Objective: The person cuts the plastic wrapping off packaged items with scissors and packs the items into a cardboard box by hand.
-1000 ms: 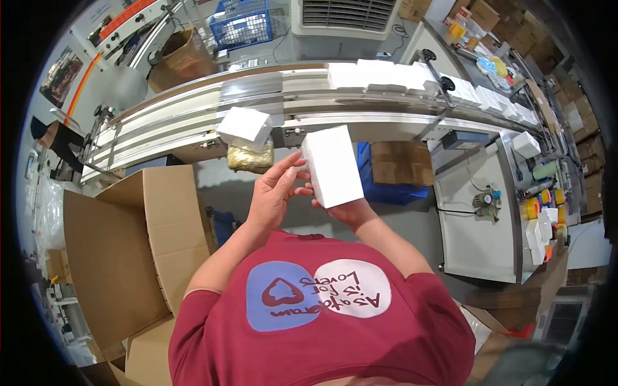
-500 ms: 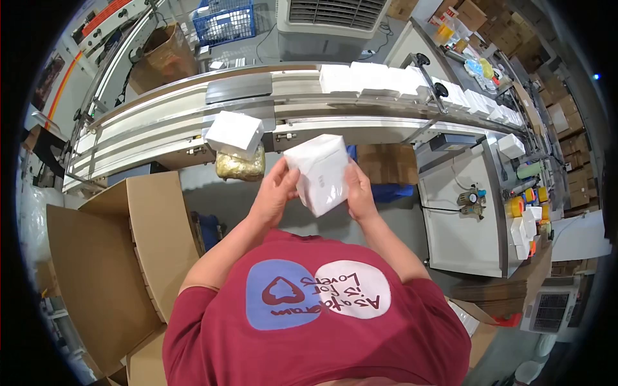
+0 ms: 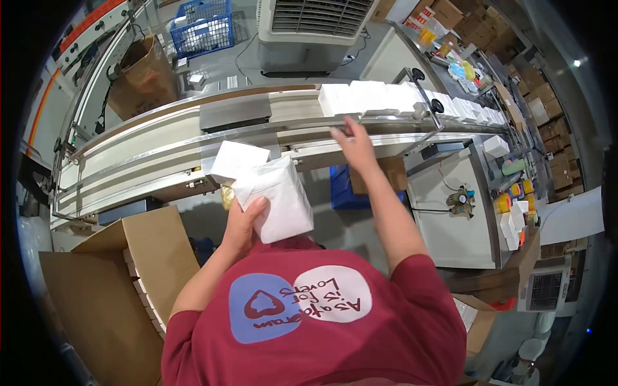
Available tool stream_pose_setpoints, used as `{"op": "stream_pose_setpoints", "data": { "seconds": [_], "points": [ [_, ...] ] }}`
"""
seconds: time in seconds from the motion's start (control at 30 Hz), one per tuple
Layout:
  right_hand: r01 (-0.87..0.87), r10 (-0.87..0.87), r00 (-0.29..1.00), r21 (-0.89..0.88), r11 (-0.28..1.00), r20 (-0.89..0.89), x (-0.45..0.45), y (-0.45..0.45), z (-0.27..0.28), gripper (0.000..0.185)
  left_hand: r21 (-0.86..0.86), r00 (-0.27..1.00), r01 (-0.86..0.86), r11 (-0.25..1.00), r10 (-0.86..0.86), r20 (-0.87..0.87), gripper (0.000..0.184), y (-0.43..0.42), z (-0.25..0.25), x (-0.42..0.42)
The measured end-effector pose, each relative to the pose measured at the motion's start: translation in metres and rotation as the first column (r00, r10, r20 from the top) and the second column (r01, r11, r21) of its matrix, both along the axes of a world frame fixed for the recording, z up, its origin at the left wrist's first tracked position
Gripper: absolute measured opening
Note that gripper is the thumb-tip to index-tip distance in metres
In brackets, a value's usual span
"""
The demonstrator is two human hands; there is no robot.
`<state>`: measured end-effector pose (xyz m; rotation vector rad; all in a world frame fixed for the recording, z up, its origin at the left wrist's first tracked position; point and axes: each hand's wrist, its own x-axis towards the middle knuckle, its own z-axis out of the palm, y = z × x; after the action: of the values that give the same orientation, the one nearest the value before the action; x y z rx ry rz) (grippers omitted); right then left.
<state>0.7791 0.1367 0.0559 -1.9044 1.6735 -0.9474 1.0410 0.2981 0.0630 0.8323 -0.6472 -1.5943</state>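
Observation:
My left hand (image 3: 241, 226) grips a white wrapped box (image 3: 282, 204) low in front of my chest, thumb on its near side. Just behind it, a second white box (image 3: 241, 159) sits at the near edge of the conveyor, partly covered by the held one. A bit of a gold-coloured wrapped item (image 3: 227, 197) shows below these boxes. My right hand (image 3: 356, 145) is raised off to the right with nothing in it, fingers apart. It reaches over the conveyor's near rail, close to a row of white boxes (image 3: 367, 98).
The conveyor (image 3: 138, 138) with metal rails runs across in front of me. An open cardboard carton (image 3: 161, 241) stands at my left, with white boxes inside. Beyond the conveyor are a blue crate (image 3: 219, 32) and an air cooler (image 3: 315, 45). A cluttered bench (image 3: 479, 193) is on the right.
My right hand has let go of the wrapped box and moved up and right toward the row. My left hand has brought the box left and nearer my chest.

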Motion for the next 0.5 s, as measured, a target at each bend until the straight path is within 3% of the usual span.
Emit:
{"op": "stream_pose_setpoints", "data": {
  "seconds": [0.1, 0.2, 0.23, 0.33, 0.43, 0.5],
  "points": [
    [0.077, -0.130, 0.945, -0.182, 0.980, -0.300, -0.004, -0.066, -0.025, 0.076, -0.003, 0.999, -0.032, 0.999, 0.032, -0.006, 0.068, 0.002, -0.001, 0.023],
    [0.236, -0.228, 0.812, -0.054, 0.970, -0.538, 0.011, -0.100, -0.012, 0.084, 0.029, 0.989, -0.144, 0.989, 0.145, -0.004, 0.068, 0.006, 0.006, 0.043],
    [0.297, -0.202, 0.786, 0.070, 0.952, -0.584, 0.014, -0.113, -0.011, 0.091, 0.036, 0.981, -0.196, 0.980, 0.196, 0.011, 0.068, 0.006, 0.000, 0.049],
    [0.355, -0.116, 0.675, 0.183, 0.917, -0.728, 0.025, -0.132, -0.005, 0.093, 0.040, 0.939, -0.343, 0.938, 0.341, 0.049, 0.064, 0.000, 0.010, 0.059],
    [0.278, -0.011, 0.708, 0.264, 0.924, -0.706, 0.014, -0.154, -0.005, 0.093, 0.026, 0.888, -0.455, 0.890, 0.451, 0.091, 0.062, -0.017, 0.003, 0.070],
    [0.164, 0.071, 0.788, 0.319, 0.933, -0.612, -0.006, -0.174, -0.021, 0.093, 0.086, 0.886, -0.450, 0.889, 0.433, 0.163, 0.055, -0.030, 0.002, 0.079]
  ]
}}
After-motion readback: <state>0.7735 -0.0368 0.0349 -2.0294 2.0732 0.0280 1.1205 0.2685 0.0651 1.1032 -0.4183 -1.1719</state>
